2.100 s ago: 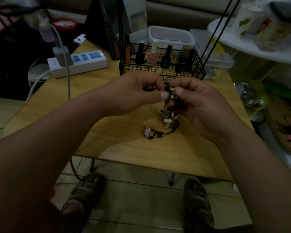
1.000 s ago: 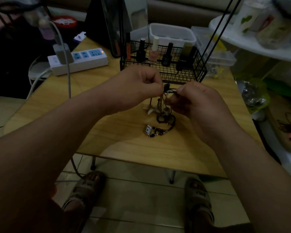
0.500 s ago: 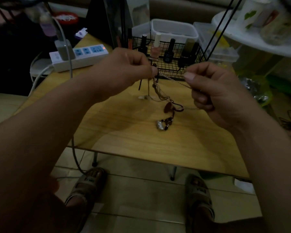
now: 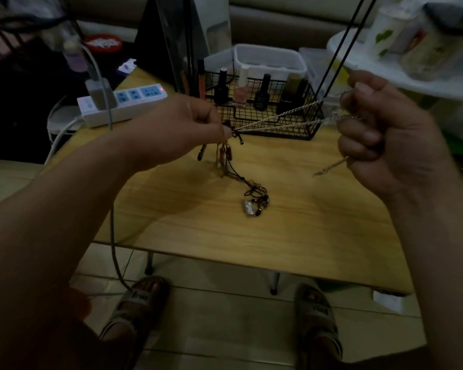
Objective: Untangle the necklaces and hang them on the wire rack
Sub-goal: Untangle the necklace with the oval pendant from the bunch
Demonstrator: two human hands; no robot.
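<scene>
Left hand [image 4: 182, 129] and right hand [image 4: 385, 134] pinch a chain [image 4: 278, 121] taut above wooden table [image 4: 278, 236].

The room before you is dim. Your wooden worktop [image 4: 251, 236] stands on thin legs over a floor [image 4: 225, 329] of pale tiles. Behind the worktop is a brown sofa [image 4: 292, 20]. On the worktop's far left corner lies a white power strip [image 4: 134, 102]. Right of the worktop stands a white round shelf [image 4: 439, 88].
</scene>
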